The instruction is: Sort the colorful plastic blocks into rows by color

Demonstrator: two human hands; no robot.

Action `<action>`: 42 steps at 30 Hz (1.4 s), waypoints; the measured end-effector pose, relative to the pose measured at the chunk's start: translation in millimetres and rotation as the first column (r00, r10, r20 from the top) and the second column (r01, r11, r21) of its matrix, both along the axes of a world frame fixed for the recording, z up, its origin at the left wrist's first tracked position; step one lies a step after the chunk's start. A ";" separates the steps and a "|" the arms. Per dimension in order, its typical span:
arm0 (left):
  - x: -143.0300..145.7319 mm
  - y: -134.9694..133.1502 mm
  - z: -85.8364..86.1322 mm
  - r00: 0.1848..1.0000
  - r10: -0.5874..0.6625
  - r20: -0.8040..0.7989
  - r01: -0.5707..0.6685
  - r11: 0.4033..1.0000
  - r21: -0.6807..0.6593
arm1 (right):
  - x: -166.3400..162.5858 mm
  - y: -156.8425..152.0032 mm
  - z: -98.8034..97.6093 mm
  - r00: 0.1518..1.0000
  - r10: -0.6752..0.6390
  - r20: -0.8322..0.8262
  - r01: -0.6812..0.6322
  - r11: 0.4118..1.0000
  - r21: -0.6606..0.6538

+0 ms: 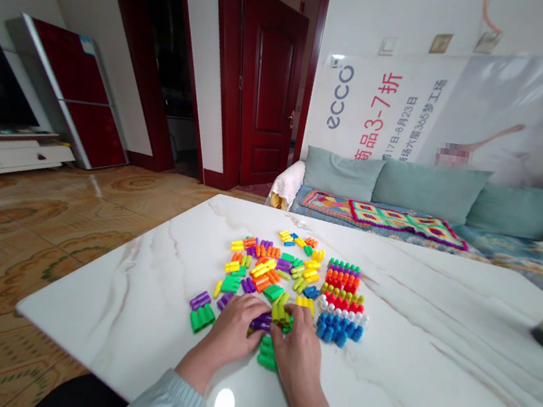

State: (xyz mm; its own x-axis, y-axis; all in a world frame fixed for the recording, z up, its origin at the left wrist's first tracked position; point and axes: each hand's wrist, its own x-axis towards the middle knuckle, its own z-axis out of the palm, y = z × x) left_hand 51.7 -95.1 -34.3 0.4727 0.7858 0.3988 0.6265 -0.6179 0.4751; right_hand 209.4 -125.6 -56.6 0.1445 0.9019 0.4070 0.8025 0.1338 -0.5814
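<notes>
Hands at work over a white, veined tabletop [156,305], as I view them remotely from the head camera. The left hand [239,320] curves its thumb and fingers about the purple tubes [261,322]; the right hand [300,346], just beside it, has thumb and forefinger at either side of the olive tubes [280,311]. The two hands are near each other but apart, fingers bent; I cannot tell how firmly either one grips. Between the wrists, next to the right hand, lie the green tubes [269,353], partly hidden from me. Out to the left, a purple set [200,299] rests against a green set [201,318]. Beyond the hands I see a loose scatter of further sets in yellow, orange, green and purple, the yellow set [305,303] lying just past the right hand. To the right of the scatter, small knobs stand in rows by colour, with the blue knobs [328,333] nearest me and the white knobs [343,313] behind them. Background: sofa [488,244], door [272,89] and fridge [78,89].
</notes>
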 end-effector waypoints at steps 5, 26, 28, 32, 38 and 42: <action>0.5 0.9 -3.1 1.000 -0.003 0.014 0.003 1.000 0.016 | -1.0 1.0 -0.1 0.999 0.005 -0.039 -0.005 1.000 -0.010; 0.5 9.7 -9.4 0.977 -0.001 0.215 -0.059 0.961 0.269 | -2.2 10.0 0.1 0.859 0.264 -0.438 -0.117 0.936 0.333; -1.6 13.4 -11.5 0.971 0.072 0.228 -0.138 0.949 0.284 | -0.9 11.5 -2.4 0.876 0.223 -0.428 -0.072 0.937 0.342; -4.8 16.3 -16.6 0.974 0.137 0.181 -0.179 0.952 0.246 | 0.9 15.7 -8.2 0.916 0.206 -0.344 -0.086 0.939 0.333; -5.2 12.4 -13.4 0.972 0.162 0.172 -0.195 0.962 0.193 | 1.5 16.3 -6.8 0.892 0.225 -0.392 -0.105 0.947 0.303; -10.6 10.0 -5.4 0.858 0.305 0.414 -0.405 0.897 0.178 | 3.8 15.3 -7.2 0.806 0.149 -0.572 -0.050 0.982 0.185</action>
State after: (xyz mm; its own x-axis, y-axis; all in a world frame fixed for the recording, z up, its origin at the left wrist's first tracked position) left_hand 41.2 -85.1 -39.7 -0.0393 0.7216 0.6912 0.6371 -0.5148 0.5736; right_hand 213.2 -110.2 -63.8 0.3112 0.8578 0.4090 0.2979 0.3206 -0.8992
